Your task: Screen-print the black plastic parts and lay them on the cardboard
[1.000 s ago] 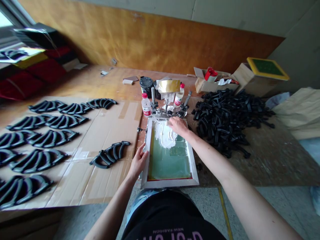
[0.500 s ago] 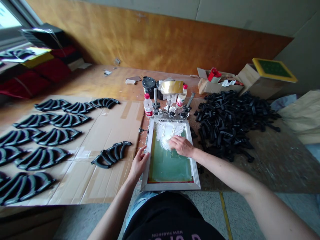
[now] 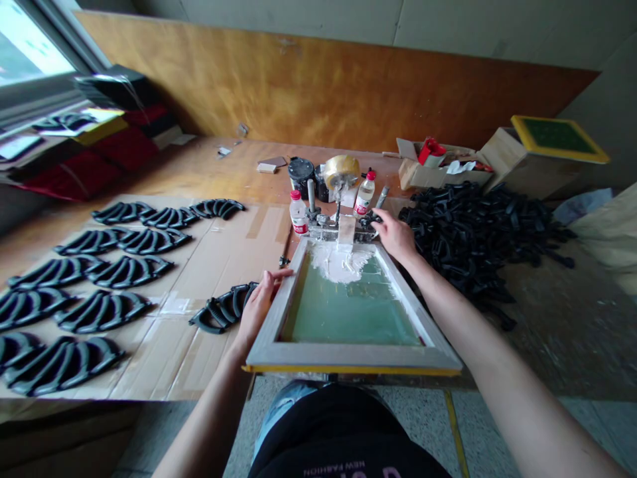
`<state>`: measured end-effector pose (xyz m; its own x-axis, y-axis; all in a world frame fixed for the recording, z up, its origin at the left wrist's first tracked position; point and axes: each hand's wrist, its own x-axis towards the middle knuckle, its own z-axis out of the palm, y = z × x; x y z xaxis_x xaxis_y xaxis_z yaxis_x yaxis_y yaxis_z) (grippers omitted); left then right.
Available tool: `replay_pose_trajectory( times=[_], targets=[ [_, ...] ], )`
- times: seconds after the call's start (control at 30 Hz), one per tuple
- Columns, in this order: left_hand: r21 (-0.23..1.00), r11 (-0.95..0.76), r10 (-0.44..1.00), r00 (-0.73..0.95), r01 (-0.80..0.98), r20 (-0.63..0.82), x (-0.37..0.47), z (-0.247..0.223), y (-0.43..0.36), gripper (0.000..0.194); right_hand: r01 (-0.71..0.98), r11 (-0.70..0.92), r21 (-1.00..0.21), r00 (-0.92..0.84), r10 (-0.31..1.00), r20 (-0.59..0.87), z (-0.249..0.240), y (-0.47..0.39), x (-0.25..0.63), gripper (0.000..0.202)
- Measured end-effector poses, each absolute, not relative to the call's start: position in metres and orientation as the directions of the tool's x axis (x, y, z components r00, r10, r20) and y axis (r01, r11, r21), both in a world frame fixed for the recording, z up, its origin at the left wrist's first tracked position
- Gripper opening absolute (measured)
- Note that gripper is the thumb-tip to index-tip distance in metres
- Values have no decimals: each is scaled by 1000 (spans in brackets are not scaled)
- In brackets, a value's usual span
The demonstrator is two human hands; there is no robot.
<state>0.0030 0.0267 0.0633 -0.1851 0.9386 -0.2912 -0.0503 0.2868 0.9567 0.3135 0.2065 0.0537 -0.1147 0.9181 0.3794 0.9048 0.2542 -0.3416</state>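
Observation:
A screen printing frame [image 3: 348, 355] with a green mesh is tilted, its near edge raised toward me. White ink [image 3: 343, 265] lies smeared across the mesh's far end. My left hand [image 3: 259, 302] grips the frame's left side, fingers partly hidden by it. By the far right corner, my right hand [image 3: 397, 237] has its fingers apart beside the metal hinge clamp [image 3: 323, 232], with nothing visible in them. A pale scraper [image 3: 346, 231] stands upright against the clamp at the ink's far edge. Left of my left hand, a cluster of curved black parts [image 3: 223, 309] lies on cardboard.
Rows of curved black parts [image 3: 102, 311] cover the cardboard sheet [image 3: 219, 245] at left. A heap of black parts [image 3: 462, 239] lies at right. Two red-capped bottles [image 3: 298, 214], black tubs [image 3: 301, 176] and a tape roll [image 3: 341, 171] stand behind the clamp. Open carton [image 3: 442, 176] behind the heap.
The frame's near edge has risen. My right hand has left the ink and moved to the far right corner. The scraper now stands against the clamp.

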Motion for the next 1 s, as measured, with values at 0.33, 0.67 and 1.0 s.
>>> replay_pose_trajectory(
  times=[0.33,0.67,1.0],
  targets=[
    [973,-20,936,-347,-230,-63,32,84,73,61,751,522,-405,-487,852,195,-35,123,307,23],
    [776,443,812,-165,-449,-559,64,-2,-43,64,432,797,-423,-771,570,285,8,55,199,10],
    [734,663,531,-599,-146,-599,-168,-98,-93,53,577,700,-421,-773,635,-4,-49,58,-5,24]
  ],
)
